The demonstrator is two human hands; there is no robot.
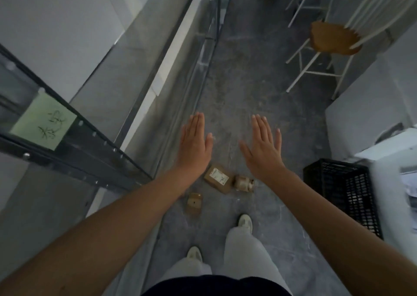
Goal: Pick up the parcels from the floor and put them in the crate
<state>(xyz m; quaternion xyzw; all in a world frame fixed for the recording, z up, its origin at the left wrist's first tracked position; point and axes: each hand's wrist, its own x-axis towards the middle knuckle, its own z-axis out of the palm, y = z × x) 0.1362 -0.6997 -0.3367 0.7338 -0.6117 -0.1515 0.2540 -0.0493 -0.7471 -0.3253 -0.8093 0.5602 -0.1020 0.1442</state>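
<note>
Three brown parcels lie on the grey floor just ahead of my feet. A flat labelled parcel (218, 178) is in the middle, a small roundish taped parcel (243, 182) lies right of it, and a small box parcel (194, 203) lies nearer to me on the left. The black plastic crate (345, 192) stands on the floor at the right. My left hand (194, 144) and my right hand (262, 145) are stretched out flat, palms down, high above the parcels. Both hold nothing.
A glass partition with a dark metal frame (94, 144) runs along the left, with a green note (42, 120) stuck on it. A white-legged chair with a wooden seat (331, 38) stands ahead on the right. White furniture (361, 119) sits behind the crate.
</note>
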